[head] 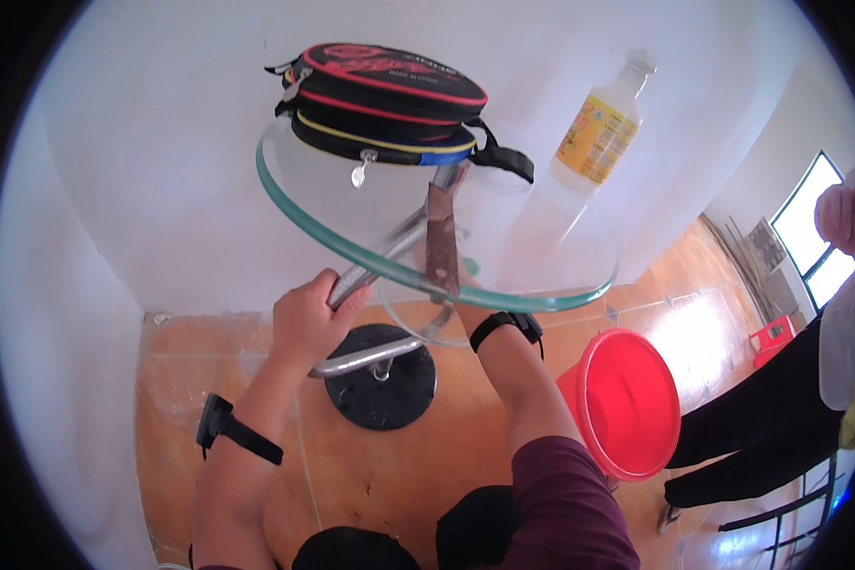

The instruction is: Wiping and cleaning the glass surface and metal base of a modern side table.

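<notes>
My left hand [313, 313] is wrapped around a worn metal tube [399, 239], which reaches up to a rusty flat metal bracket [442, 242]. My right hand [463, 281] is beside that bracket and mostly hidden by it; its grip cannot be made out. Another bent length of metal tube [370, 358] runs below. Around these parts curves the green edge of a round glass tabletop [313, 224]. Two stacked round zippered cases [392, 100], black with red, yellow and blue trim, lie on the glass. A clear bottle with a yellow label [598, 135] stands to their right.
Beneath the glass, a black round base [381, 399] rests on the orange tiled floor [221, 399]. A red plastic bucket [630, 406] is by my right arm. Another person in black trousers [748, 427] stands at right, near a red plastic stool [773, 340]. White walls [149, 178] border the space.
</notes>
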`<act>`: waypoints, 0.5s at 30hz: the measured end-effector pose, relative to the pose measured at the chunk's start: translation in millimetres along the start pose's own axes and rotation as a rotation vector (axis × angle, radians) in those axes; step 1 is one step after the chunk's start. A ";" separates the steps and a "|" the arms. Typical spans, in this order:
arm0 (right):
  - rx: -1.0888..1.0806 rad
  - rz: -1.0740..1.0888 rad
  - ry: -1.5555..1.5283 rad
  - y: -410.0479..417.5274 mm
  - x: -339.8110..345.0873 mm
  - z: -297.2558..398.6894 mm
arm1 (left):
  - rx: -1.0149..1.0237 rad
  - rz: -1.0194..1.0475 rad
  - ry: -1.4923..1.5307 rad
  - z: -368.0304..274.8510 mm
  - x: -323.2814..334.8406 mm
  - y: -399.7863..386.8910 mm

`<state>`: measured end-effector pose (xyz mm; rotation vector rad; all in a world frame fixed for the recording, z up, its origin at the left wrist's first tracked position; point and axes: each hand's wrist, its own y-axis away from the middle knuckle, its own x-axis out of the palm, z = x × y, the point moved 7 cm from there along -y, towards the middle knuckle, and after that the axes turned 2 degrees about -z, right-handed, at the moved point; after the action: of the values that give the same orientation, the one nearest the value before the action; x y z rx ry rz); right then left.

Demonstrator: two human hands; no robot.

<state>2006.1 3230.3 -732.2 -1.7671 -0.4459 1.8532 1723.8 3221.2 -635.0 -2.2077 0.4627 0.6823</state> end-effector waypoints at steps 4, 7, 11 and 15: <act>0.240 0.053 0.208 40.3 7.9 -108.9 | 0.006 0.009 0.004 -3.5 -0.8 -3.1; 0.445 0.135 0.141 66.7 51.2 -103.1 | 0.026 -0.002 -0.049 48.8 0.6 10.2; 0.594 0.159 -0.082 53.4 -2.8 -34.7 | 0.084 -0.121 -0.049 47.9 -33.3 16.0; 0.763 0.217 -0.028 85.2 -52.6 -75.3 | 0.190 -0.061 0.013 21.2 7.4 -0.2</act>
<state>2067.6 3121.9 -745.4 -1.2881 0.4227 1.8390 1722.9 3236.6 -651.3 -2.0397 0.4467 0.5675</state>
